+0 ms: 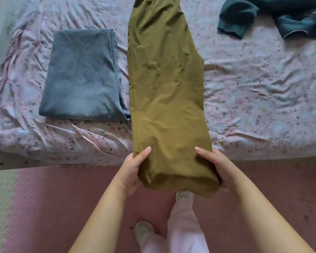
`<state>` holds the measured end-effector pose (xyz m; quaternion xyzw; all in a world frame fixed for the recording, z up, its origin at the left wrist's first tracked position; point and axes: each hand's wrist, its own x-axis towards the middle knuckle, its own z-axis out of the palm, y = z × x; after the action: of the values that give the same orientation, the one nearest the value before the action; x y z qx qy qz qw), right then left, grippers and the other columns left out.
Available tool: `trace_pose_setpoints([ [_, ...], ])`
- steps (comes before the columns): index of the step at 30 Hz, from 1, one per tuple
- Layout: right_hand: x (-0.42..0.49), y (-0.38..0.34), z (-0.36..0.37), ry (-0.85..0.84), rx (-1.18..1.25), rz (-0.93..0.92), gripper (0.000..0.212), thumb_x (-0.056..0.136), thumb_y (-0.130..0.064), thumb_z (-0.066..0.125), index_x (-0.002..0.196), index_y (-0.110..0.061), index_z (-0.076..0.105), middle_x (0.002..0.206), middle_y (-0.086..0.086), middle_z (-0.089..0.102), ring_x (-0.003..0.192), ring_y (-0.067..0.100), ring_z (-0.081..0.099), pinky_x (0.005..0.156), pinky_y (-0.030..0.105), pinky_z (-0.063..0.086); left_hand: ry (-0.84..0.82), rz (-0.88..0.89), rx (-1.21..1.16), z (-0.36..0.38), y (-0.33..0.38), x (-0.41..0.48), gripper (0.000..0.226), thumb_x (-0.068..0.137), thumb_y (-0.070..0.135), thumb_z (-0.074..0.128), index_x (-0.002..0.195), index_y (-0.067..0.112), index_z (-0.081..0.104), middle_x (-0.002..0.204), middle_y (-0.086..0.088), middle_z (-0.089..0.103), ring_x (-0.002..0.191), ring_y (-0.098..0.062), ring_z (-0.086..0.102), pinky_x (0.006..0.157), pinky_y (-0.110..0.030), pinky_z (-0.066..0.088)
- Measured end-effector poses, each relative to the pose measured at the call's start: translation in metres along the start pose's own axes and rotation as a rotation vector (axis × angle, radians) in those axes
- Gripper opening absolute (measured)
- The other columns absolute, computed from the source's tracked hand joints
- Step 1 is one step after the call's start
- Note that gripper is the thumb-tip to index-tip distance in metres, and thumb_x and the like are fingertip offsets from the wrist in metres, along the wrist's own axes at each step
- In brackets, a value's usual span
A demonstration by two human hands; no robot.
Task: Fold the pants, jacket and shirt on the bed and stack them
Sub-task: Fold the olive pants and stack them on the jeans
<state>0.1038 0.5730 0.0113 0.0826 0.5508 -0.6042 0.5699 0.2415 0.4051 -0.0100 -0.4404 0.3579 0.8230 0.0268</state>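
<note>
Three garments on the pink floral-sheeted bed (254, 88): one long pair of olive-green pants (164, 79) laid lengthwise in the middle, one folded grey-blue shirt (82, 75) just left, one crumpled dark teal jacket (281, 17) far right. Near end of the pants, past the bed's near edge, gripped between two hands: left hand (133, 168) and right hand (219, 168), thumbs on top.

A bed (80, 154) fills the upper view, its wrinkled pink sheet (254, 110) printed with small leaves. Below lies a pink textured floor (62, 207) (one pale strip (0, 207) at left).
</note>
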Motion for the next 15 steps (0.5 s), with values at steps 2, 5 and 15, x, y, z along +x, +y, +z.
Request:
trace_pose_setpoints([
  [2, 0.0, 0.007, -0.003, -0.02, -0.048, 0.075, 0.033, 0.068, -0.03, 0.061, 0.096, -0.014, 0.066, 0.089, 0.003, 0.074, 0.078, 0.015, 0.07, 0.061, 0.023, 0.055, -0.017, -0.083, 0.009, -0.005, -0.009, -0.004, 0.035, 0.079, 0.031, 0.063, 0.11, 0.016, 0.063, 0.104, -0.003, 0.071, 0.095, -0.018, 0.068, 0.07, -0.029, 0.056],
  [5, 0.002, 0.028, -0.009, 0.028, -0.137, 0.112, 0.035, 0.068, -0.033, 0.064, 0.096, -0.013, 0.068, 0.096, 0.001, 0.073, 0.089, 0.015, 0.069, 0.075, 0.026, 0.052, 0.066, -0.152, 0.05, -0.014, -0.027, -0.008, 0.031, 0.082, 0.03, 0.059, 0.106, 0.013, 0.065, 0.1, -0.007, 0.072, 0.09, -0.021, 0.068, 0.077, -0.034, 0.052],
  [15, 0.003, 0.071, -0.015, 0.175, -0.229, 0.093, 0.015, 0.088, -0.014, 0.058, 0.092, -0.005, 0.069, 0.087, 0.005, 0.073, 0.076, 0.009, 0.068, 0.066, 0.017, 0.052, 0.316, -0.098, 0.134, -0.026, -0.064, -0.009, 0.011, 0.088, 0.019, 0.059, 0.087, 0.011, 0.067, 0.086, -0.005, 0.072, 0.086, -0.022, 0.067, 0.078, -0.033, 0.053],
])
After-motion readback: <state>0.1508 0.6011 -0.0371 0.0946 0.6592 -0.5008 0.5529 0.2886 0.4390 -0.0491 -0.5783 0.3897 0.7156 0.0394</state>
